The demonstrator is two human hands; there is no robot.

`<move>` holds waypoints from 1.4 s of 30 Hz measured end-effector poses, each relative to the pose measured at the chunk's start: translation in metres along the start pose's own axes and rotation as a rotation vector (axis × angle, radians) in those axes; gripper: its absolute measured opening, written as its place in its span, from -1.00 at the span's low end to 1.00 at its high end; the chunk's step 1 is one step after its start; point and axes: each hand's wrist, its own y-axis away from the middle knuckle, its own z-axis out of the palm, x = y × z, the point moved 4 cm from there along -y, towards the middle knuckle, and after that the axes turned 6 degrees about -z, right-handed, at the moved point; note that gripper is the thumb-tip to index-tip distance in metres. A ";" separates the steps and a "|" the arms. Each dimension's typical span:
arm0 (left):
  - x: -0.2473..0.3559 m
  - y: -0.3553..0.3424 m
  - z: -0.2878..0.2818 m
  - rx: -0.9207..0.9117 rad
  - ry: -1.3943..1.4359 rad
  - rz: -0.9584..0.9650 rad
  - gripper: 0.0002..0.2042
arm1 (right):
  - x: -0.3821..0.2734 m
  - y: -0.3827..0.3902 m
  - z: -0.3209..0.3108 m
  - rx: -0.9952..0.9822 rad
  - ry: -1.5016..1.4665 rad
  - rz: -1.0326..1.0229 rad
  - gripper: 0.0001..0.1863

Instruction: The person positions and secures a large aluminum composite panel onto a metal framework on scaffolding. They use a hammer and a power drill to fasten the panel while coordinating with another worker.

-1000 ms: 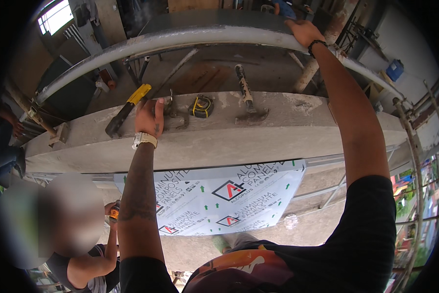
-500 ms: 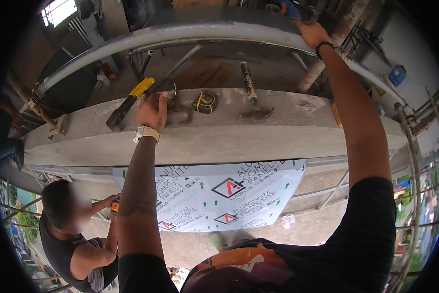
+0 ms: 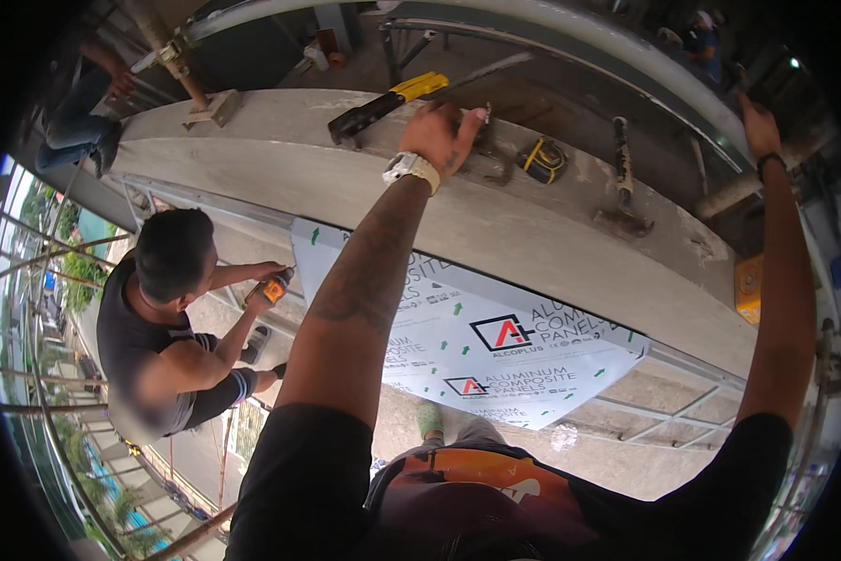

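My left hand [image 3: 439, 138], with a pale watch at the wrist, rests on the concrete ledge [image 3: 280, 154]; its fingers curl over the far edge, their tips hidden. Just left of it lies a black tool with a yellow handle [image 3: 383, 105]. To its right are some metal pieces [image 3: 486, 154], a black-and-yellow tape measure [image 3: 544, 161] and a hammer [image 3: 623, 178]. At the far right my right hand [image 3: 760, 129] is closed round a thick grey pipe [image 3: 663, 70]. Below the ledge, a film-covered panel [image 3: 458, 318] with printed marks lies against a metal frame.
On the left, a co-worker [image 3: 172, 309] holds an orange-and-black power drill [image 3: 269, 288] near the panel's left end. Another person's leg [image 3: 74, 126] shows at the upper left. A yellow object [image 3: 749, 288] sits at the ledge's right end. Scaffold poles [image 3: 172, 56] stand around.
My view has swung left, so the ledge, panel and tools appear further right. Both hands keep their places. The co-worker's drill now shows plainly, at the panel's left end.
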 end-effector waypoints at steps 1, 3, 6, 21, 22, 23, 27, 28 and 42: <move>-0.006 -0.005 0.005 0.001 -0.001 0.008 -0.38 | 0.027 -0.023 -0.002 0.017 -0.037 0.012 -0.30; -0.018 0.007 0.008 -0.015 -0.022 -0.027 -0.35 | 0.068 -0.039 0.025 0.049 -0.020 -0.119 -0.30; -0.016 0.022 -0.001 -0.043 -0.031 -0.090 -0.32 | 0.108 -0.047 0.047 0.082 0.043 -0.142 -0.32; -0.021 0.020 -0.003 -0.033 -0.009 -0.102 -0.32 | 0.099 -0.054 0.043 0.044 0.053 -0.159 -0.28; -0.019 0.019 -0.002 -0.051 0.000 -0.102 -0.32 | 0.104 -0.053 0.037 0.051 0.054 -0.118 -0.26; -0.016 0.018 0.000 -0.060 0.000 -0.097 -0.32 | 0.109 -0.052 0.030 0.058 0.055 -0.076 -0.24; -0.020 0.019 -0.001 -0.018 -0.027 -0.081 -0.32 | 0.097 -0.048 0.038 0.057 0.064 -0.060 -0.22; -0.021 0.021 -0.002 0.012 -0.029 -0.075 -0.32 | 0.092 -0.046 0.042 0.071 0.072 -0.062 -0.22; -0.018 0.019 0.001 -0.016 -0.012 -0.073 -0.28 | 0.097 -0.050 0.035 0.050 0.001 -0.086 -0.31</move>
